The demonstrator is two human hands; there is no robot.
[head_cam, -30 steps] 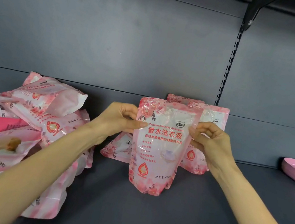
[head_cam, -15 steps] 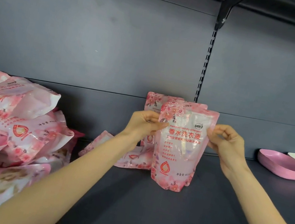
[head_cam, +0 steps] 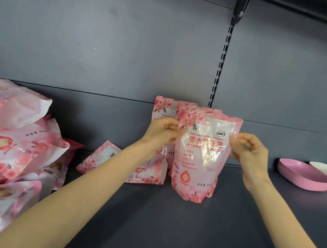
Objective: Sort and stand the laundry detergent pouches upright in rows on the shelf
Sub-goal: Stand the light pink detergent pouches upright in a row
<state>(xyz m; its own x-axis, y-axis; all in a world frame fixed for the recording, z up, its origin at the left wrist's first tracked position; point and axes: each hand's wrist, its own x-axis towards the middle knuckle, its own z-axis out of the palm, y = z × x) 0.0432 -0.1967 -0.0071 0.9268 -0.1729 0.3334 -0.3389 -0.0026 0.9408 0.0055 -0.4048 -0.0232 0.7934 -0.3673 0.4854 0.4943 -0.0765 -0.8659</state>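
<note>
Pouches in a loose heap [head_cam: 6, 140] lie nearest us at the left end of the shelf [head_cam: 162, 222], not yet sorted. Further in, the front pouch [head_cam: 200, 158] appears to rest on its base, label facing us, and we grip it at both upper edges: our left hand [head_cam: 163, 133] pinches the left edge, our right hand [head_cam: 249, 154] pinches the right one. To do this step well, we judge that we should settle the base flat, square the label to the shelf edge, and loosen both pinches gently and together, since the soft film may slump or tip. Just behind it stand at least two more upright pouches [head_cam: 163, 108], so we line ours directly in front of them. A flat pouch [head_cam: 108, 158] lies beside those, left of them, needing standing next. Farther right, well apart, a pink dish [head_cam: 302, 174] sits.
</note>
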